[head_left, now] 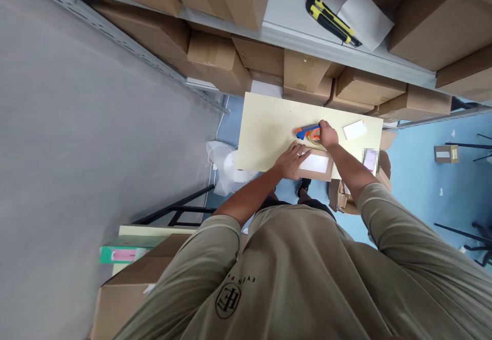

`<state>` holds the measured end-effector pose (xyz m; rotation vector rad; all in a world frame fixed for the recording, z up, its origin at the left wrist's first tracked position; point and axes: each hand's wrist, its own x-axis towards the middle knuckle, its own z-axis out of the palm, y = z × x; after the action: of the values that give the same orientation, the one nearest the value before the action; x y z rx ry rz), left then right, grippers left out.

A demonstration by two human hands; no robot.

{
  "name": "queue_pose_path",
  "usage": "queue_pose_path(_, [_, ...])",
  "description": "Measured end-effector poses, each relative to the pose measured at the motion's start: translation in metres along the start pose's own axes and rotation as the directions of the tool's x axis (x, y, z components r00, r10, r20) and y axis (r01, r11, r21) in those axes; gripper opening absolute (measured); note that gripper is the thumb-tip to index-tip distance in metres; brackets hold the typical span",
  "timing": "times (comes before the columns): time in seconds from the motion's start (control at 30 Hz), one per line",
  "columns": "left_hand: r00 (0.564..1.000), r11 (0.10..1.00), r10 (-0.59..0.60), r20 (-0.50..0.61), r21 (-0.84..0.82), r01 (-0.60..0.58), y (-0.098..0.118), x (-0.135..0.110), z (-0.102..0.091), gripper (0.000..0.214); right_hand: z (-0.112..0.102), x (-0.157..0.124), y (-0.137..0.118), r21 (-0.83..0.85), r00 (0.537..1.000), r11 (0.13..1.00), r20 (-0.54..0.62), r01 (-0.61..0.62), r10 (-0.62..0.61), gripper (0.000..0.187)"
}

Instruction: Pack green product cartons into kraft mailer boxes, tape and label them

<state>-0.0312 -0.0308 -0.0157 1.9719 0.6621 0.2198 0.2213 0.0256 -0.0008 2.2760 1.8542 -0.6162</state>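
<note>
On a pale yellow table (265, 130) lies a small flat cardboard box (325, 172) with a white label on top, at the table's near edge. My left hand (292, 159) rests flat on the box's left side, fingers stretched out. My right hand (328, 135) is closed round an orange and blue tape dispenser (308, 133) just beyond the box.
A small white card (354, 130) lies on the table to the right. Shelves of cardboard boxes (219, 60) stand behind the table; a yellow and black utility knife (331, 19) and a white sheet lie on the upper shelf. More boxes (126, 288) sit at lower left.
</note>
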Motion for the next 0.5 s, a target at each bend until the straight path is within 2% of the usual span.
queue_pose_path(0.1, [0.999, 0.995, -0.017, -0.029, -0.098, 0.014, 0.002, -0.004, -0.001, 0.11, -0.001, 0.0, 0.011, -0.016, 0.999, 0.999, 0.036, 0.039, -0.039, 0.04])
queue_pose_path(0.2, [0.998, 0.991, -0.005, -0.06, -0.136, -0.003, 0.0, -0.005, -0.004, 0.107, -0.004, -0.001, 0.025, -0.029, 0.998, 0.999, 0.055, 0.045, -0.043, 0.038])
queue_pose_path(0.37, [0.998, 0.998, -0.051, -0.033, -0.028, 0.05, -0.01, -0.015, -0.018, 0.119, -0.016, -0.013, 0.075, -0.015, 0.999, 0.999, 0.004, -0.041, 0.041, 0.036])
queue_pose_path(0.5, [0.993, 0.99, -0.096, -0.063, 0.101, 0.102, -0.017, -0.029, -0.031, 0.121, -0.024, -0.033, 0.121, -0.045, 0.989, 0.988, -0.001, -0.151, 0.151, 0.044])
